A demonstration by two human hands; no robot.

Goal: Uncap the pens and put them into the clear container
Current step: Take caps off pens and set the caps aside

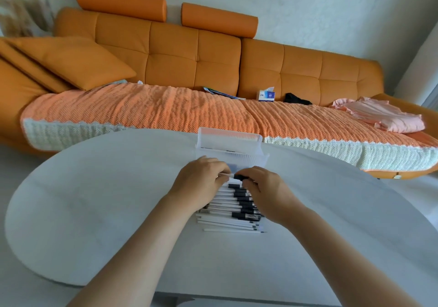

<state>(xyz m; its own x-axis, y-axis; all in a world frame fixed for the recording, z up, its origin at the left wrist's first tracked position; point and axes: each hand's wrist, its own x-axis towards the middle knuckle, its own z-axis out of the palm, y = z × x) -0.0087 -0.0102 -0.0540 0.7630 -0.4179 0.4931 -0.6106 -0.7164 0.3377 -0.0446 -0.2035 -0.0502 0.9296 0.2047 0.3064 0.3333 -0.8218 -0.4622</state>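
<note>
A row of white pens (231, 214) with black grips and caps lies side by side on the white table (99, 202), just below my hands. Between the hands I hold one pen (233, 176) level. My left hand (201, 183) pinches its white barrel. My right hand (263, 188) grips its black capped end. The clear ribbed container (231, 149) stands right behind the hands at the table's far edge; its inside is hard to make out.
An orange sofa (189, 53) with a knitted orange and white throw runs behind the table. On it lie a cushion (71, 62), a tissue box (266, 95), papers, a black item and folded pink clothes (379, 115).
</note>
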